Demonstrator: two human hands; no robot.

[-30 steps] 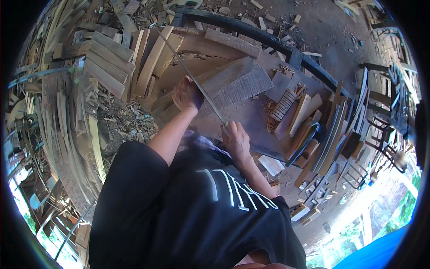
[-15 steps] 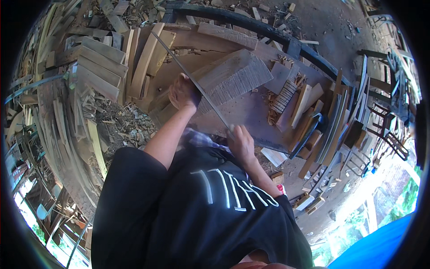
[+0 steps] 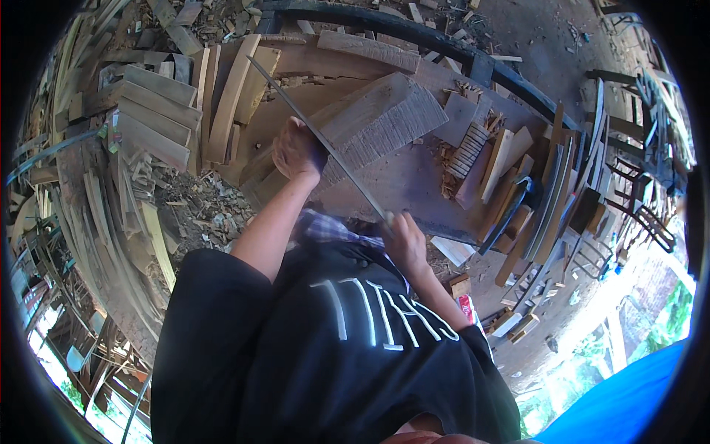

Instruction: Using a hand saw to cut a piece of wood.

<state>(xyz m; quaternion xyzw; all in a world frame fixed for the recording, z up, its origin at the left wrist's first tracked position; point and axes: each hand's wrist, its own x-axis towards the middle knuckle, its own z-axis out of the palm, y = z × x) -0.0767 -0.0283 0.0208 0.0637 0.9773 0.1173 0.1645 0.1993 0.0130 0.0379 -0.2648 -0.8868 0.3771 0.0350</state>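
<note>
A long, thin grey metal strip (image 3: 346,169), seen nearly edge-on, slants from the far left down to my right hand (image 3: 406,243). That hand is closed round its near end; whether a handle is inside cannot be seen. My left hand (image 3: 299,150) is beside the strip, over the near-left part of a thick wooden beam (image 3: 370,115). Its fingers are curled, and what they hold is hidden. The beam lies slanted on a brown wooden worktop (image 3: 377,181) and shows a rough, sawn-looking side face towards me.
Two curved wooden pieces (image 3: 235,103) lie left of the beam, near stacked boards (image 3: 159,122). On the right are a ridged wooden block (image 3: 469,151), wood strips (image 3: 497,164) and a dark-blue-edged tool (image 3: 510,214). A dark rail (image 3: 414,33) runs along the far side.
The metal strip has been drawn back slightly, towards me and to the right, with my right hand. My left hand stays at nearly the same spot by the beam. The whole view has shifted a little.
</note>
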